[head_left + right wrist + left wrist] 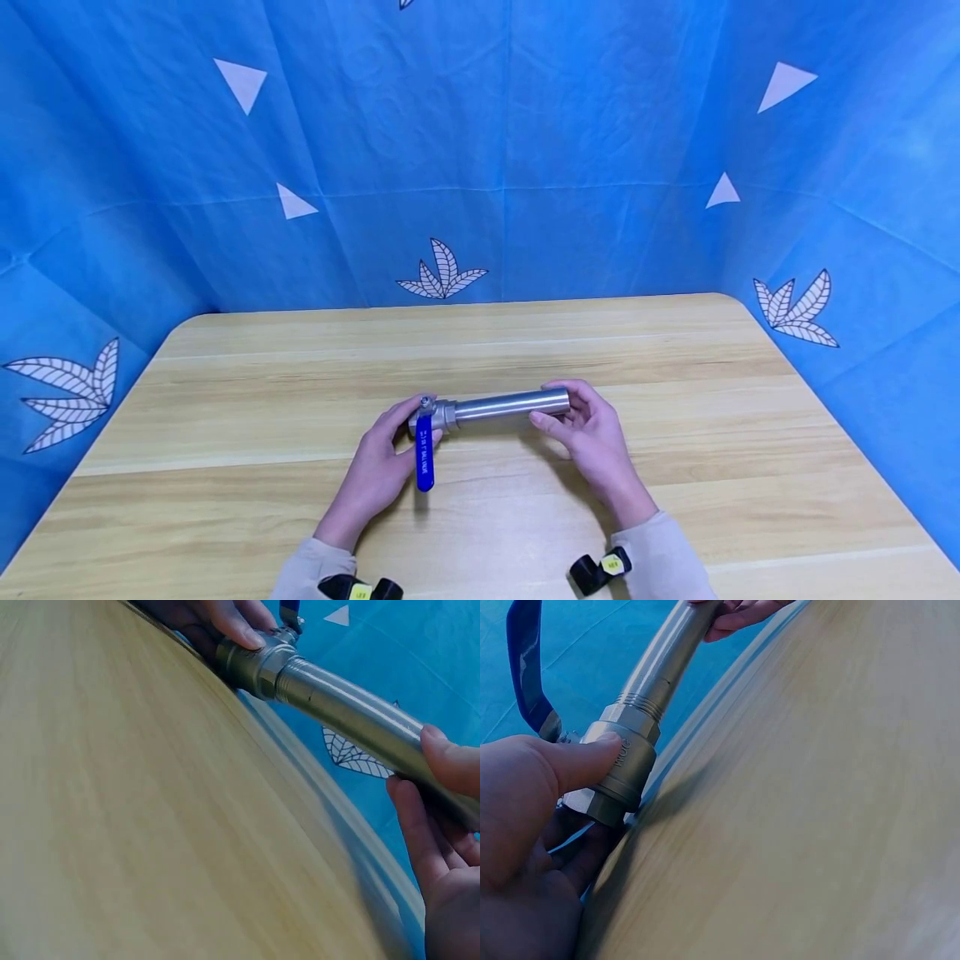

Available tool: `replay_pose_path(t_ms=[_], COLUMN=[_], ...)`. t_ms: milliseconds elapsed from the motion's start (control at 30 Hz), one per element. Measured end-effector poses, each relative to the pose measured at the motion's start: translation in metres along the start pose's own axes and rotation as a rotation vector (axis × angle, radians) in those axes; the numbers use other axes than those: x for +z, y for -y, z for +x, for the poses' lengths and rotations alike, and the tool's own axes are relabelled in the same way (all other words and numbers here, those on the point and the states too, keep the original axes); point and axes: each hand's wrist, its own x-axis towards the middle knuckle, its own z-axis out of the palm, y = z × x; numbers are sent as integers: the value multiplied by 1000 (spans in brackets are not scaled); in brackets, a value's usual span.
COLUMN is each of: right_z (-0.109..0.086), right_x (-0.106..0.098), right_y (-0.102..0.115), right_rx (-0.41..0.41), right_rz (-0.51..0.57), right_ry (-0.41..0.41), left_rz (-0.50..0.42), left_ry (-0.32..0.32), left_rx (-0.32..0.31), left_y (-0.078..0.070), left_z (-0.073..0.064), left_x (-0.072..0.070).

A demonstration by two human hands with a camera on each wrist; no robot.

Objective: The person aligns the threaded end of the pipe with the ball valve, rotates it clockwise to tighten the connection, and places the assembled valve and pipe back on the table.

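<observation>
A steel ball valve [626,769] with a blue lever handle [424,454] is joined to a shiny metal pipe [506,406]. Threads show where the pipe enters the valve's hexagonal end. My left hand [381,467] grips the valve body, its thumb across the side in the left wrist view. At the pipe's far end, my right hand [595,433] holds the pipe between thumb and fingers. The joined piece is held slightly tilted, its right end a little higher in the head view. The lever points toward me.
Below the hands lies a light wooden table [247,400] with rounded far corners. A blue cloth [570,125] printed with white leaves and triangles hangs behind it and along both sides. Each wrist carries a small black camera [600,571].
</observation>
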Motion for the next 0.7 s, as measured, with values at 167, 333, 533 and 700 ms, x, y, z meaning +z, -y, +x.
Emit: replay_pose_path(t_ms=[167,333,533,700], right_z=[0,-1,0,0], right_x=[1,1,2,3], right_y=[1,1,2,2], right_rx=[2,39,78,90], right_rz=[26,4,-7,-9], right_ry=[-30,-63,-68,-73], left_rz=[3,9,18,17], left_ry=[-5,-10,-13,-15], left_rx=[14,9,25,31], left_y=[0,0,0,0], left_z=[0,0,-1,0], left_x=[0,1,1,1])
